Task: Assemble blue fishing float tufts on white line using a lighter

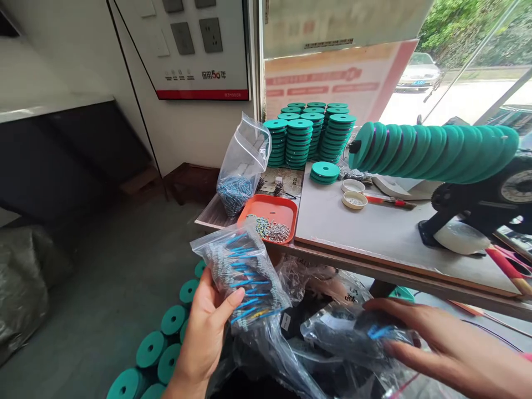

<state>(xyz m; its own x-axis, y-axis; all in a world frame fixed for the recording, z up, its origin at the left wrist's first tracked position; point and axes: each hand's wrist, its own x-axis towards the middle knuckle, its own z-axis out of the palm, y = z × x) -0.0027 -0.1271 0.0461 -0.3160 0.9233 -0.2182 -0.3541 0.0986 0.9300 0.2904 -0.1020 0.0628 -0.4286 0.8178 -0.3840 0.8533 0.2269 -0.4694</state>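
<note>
Right hand (453,346) motion-blurred, edge-cropped

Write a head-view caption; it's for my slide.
Left hand holds up a clear bag of blue-tied parts; right hand rests on another bag.

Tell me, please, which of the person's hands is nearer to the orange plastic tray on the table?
Left. The left hand is just below the orange plastic tray, holding a clear plastic bag of blue-tied parts; the right hand lies farther right, on another bag.
</note>
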